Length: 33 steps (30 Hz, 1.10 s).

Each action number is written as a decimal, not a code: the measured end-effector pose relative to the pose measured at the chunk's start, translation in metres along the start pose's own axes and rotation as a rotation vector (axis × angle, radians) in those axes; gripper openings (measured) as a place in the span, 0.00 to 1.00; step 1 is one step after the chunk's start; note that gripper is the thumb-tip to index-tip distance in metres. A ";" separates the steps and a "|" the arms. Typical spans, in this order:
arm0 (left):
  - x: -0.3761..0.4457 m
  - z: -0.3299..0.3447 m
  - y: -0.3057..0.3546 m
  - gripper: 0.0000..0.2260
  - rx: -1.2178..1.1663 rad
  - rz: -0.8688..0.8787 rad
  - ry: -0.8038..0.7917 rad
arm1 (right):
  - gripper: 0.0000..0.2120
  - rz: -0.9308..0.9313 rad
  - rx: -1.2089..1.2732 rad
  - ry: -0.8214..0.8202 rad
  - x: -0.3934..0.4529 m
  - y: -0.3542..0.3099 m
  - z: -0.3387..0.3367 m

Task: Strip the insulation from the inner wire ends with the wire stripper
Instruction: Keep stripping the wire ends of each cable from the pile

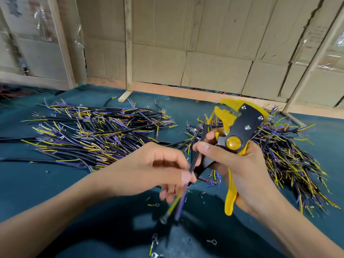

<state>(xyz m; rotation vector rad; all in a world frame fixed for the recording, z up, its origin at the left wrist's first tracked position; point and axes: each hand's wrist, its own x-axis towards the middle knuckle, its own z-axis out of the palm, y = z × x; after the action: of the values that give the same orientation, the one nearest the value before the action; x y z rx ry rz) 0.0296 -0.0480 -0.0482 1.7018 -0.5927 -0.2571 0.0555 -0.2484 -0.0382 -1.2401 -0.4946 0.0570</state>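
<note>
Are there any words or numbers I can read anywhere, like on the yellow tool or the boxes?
None can be read.
Wire stripper: no lettering shows on its black plate or yellow handles.
Cardboard wall, upper right: faint dark marks, maybe writing, too blurred to read.
Cardboard panel, upper left: dark smudged print, too blurred to read.

- The single head camera is looking forward and down from the person's own eye level, sitting close above both hands (195,164).
- It is facing across the table (28,183) toward the cardboard wall (186,43) behind, with wide-angle bending at the edges.
</note>
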 end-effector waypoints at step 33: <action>0.003 0.003 0.002 0.10 0.084 0.309 0.556 | 0.10 0.027 -0.010 -0.146 -0.008 0.017 0.009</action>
<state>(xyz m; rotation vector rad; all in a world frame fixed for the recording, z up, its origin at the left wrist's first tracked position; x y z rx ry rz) 0.0303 -0.0521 -0.0464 1.6368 -0.4401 0.4553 0.0483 -0.2370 -0.0545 -1.2584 -0.6054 0.1695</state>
